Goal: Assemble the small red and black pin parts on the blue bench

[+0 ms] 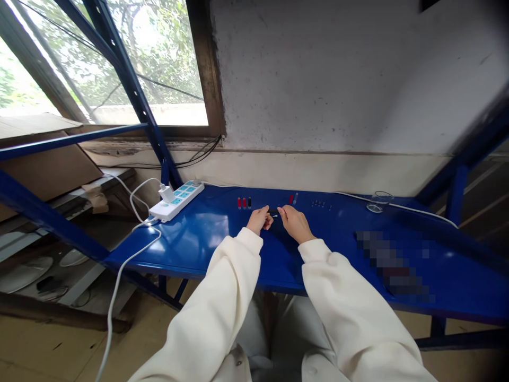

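Observation:
My left hand (260,219) is closed, its fingers pinched together above the blue table. My right hand (295,223) is beside it, also in a pinch. Between the two fingertips runs a small dark piece (273,211), which both hands appear to grip; its kind is too small to tell. Just below it, by the left fingers, shows a little white tip (275,216). Beyond my left hand stand two small red cylinders (242,202) and a black cylinder (249,202). Past my right hand are another red cylinder (291,199) and a clear one (295,198).
Several tiny clear pieces (321,204) lie in a row right of the hands. A drinking glass (375,208) rests farther right, near a white cable (421,213). A blurred dark object (393,265) lies at the right. A white power strip (177,201) sits at the left edge.

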Motion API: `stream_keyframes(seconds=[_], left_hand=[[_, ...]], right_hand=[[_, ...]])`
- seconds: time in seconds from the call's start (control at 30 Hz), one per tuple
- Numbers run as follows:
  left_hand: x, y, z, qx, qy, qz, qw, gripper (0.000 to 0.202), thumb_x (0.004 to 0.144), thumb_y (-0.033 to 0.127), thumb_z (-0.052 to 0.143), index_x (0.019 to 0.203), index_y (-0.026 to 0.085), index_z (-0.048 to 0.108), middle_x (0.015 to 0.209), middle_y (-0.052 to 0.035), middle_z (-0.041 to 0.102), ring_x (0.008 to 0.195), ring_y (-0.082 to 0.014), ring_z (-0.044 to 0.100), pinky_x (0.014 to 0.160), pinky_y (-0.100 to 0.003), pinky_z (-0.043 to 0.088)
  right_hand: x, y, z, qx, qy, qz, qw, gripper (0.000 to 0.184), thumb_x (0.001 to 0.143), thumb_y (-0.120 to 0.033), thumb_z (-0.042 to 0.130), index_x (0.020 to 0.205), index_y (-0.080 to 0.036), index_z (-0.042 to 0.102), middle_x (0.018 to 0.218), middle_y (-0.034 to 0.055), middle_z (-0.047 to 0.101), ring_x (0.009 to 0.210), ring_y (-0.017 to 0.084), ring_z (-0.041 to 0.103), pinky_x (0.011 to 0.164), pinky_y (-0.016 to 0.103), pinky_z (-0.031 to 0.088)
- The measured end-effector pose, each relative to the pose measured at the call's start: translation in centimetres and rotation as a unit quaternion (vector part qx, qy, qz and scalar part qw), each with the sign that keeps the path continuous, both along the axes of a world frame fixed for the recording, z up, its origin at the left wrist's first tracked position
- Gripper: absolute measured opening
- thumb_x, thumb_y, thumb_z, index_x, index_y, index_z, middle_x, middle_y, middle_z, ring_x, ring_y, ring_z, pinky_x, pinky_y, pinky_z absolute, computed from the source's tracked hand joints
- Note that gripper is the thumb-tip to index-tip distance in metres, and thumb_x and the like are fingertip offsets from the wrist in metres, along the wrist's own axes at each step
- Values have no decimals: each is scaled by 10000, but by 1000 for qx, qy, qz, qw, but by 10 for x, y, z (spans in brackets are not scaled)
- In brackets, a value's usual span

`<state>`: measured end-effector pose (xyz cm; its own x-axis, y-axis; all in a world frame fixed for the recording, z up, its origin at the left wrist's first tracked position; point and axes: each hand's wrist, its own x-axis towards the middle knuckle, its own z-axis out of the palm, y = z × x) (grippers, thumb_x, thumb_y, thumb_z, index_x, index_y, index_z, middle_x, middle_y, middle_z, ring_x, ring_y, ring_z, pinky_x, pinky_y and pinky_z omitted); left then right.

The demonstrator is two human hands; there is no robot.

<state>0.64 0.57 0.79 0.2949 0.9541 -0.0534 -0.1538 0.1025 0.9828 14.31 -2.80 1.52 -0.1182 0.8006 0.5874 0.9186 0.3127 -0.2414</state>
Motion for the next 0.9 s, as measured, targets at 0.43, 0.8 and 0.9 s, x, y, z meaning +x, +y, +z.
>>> stream_keyframes(seconds=[0.43,0.8,0.9], left_hand=[[0,1,0,45,22,20,999,365,783,485,448,628,155,427,495,11,537,278,-51,403,311,-190,216],[-1,-3,2,92,-19,68,993,295,727,428,545,713,136,507,599,4,576,323,-43,450,321,-172,240],[-1,-4,4,81,-27,86,993,294,716,417,559,674,132,501,563,1,573,310,-43,432,319,-178,227]], right_hand=[[4,-2,3,-43,128,60,989,212,870,-327,338,878,-191,501,841,57,581,678,153,536,583,240,362],[3,-1,-1,-23,157,74,985,195,850,-315,369,928,-194,501,890,66,590,713,163,549,637,266,403],[0,-2,1,-23,151,70,986,198,849,-314,366,931,-194,502,895,65,589,711,163,547,627,265,400]])
